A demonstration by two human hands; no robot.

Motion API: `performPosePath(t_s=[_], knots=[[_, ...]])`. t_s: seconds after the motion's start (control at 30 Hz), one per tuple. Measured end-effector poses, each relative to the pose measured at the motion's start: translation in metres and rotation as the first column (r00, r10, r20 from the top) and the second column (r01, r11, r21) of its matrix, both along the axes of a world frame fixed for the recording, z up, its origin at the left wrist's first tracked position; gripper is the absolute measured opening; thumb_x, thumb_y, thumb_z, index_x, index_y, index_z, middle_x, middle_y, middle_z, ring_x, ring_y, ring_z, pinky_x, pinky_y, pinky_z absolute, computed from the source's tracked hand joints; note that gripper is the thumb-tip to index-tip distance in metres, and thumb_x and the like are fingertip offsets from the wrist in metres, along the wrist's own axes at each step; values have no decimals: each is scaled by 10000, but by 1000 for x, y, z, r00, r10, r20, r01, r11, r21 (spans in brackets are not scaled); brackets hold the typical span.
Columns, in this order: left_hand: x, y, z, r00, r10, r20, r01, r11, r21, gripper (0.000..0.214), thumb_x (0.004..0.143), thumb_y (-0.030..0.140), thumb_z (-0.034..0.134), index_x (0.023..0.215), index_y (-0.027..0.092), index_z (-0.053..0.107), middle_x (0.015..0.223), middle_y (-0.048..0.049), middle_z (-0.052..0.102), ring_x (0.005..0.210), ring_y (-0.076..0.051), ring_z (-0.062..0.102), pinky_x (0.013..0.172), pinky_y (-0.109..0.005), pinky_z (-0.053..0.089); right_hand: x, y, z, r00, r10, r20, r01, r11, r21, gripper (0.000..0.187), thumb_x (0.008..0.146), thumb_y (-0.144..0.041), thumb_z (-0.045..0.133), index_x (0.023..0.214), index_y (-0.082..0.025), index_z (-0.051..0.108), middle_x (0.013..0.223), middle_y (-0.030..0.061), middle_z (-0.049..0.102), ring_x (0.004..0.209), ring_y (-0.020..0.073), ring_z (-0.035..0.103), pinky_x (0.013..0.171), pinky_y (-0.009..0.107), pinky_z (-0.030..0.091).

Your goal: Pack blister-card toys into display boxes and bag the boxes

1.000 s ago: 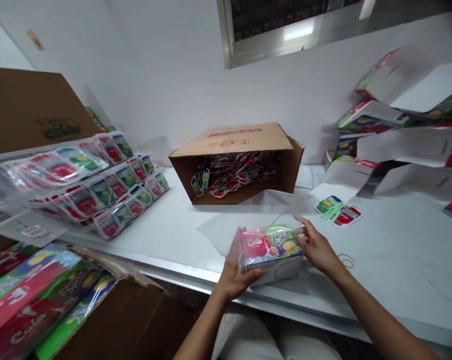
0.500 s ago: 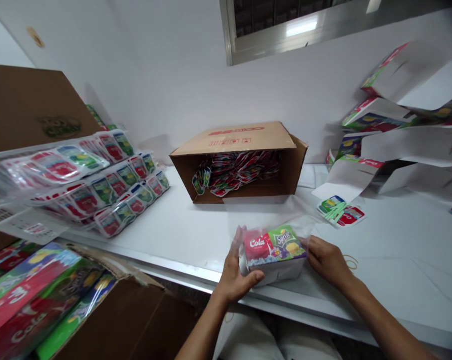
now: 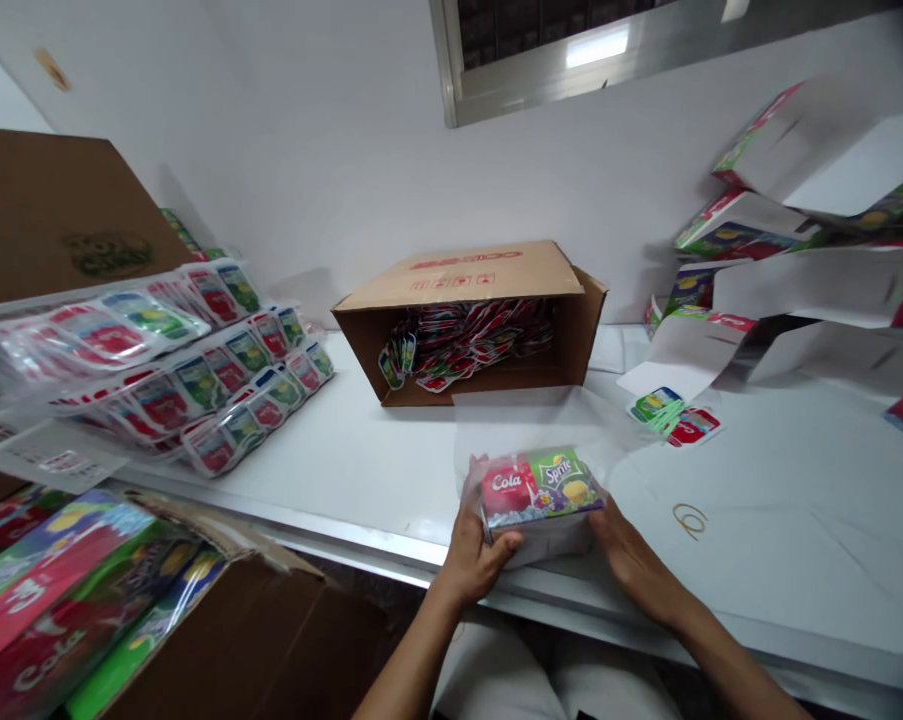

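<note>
Near worktop front edge: Cola-Sprite carton in clear wrap. Clasped at left end by left hand, at right end by right hand, fingers curled.

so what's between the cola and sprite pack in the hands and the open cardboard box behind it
Head view: only clear plastic film on the white table separates the cola and sprite pack from the cardboard box.
</note>
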State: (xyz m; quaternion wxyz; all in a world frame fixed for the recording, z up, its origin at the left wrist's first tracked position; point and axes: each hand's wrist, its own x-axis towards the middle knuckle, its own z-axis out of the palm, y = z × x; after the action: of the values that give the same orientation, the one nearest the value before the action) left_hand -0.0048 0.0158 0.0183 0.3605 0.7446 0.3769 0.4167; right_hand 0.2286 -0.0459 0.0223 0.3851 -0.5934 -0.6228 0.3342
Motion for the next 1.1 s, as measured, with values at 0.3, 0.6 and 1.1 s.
performPosePath(t_s=[0.3, 0.6, 1.1], knots=[[-1, -12, -14, 998, 9, -60, -10, 1000, -27, 804, 815, 637, 560, 1431, 169, 340, 1394, -175, 435, 1326, -356, 399, 1130, -525, 279, 23, 13, -15, 995, 86, -55, -75, 981, 177, 981, 841, -680, 490, 1546, -249, -40, 1618, 110, 69, 1459, 317, 163, 1164, 538, 208], [12, -17, 10, 991, 108, 81, -106, 994, -28, 991, 816, 573, 616, 1529, 203, 36, 1604, -151, 105, 1479, -330, 112, 1205, -464, 144, 28, 26, -26, 968, 245, 54, -248, 967, 62, 729, 893, -582, 488, 1519, -297, 247, 1546, 83, 331, 1434, 313, 257, 1170, 539, 207], [7, -35, -25, 989, 141, -39, -142, 989, -33, 1026, 721, 571, 712, 1502, 159, 190, 1488, -205, 340, 1413, -399, 264, 1150, -560, 237, 23, 29, -33, 968, 248, -24, -247, 968, 37, 774, 753, -592, 662, 1404, -221, 468, 1411, 123, 518, 1341, 353, 414, 1125, 530, 318]])
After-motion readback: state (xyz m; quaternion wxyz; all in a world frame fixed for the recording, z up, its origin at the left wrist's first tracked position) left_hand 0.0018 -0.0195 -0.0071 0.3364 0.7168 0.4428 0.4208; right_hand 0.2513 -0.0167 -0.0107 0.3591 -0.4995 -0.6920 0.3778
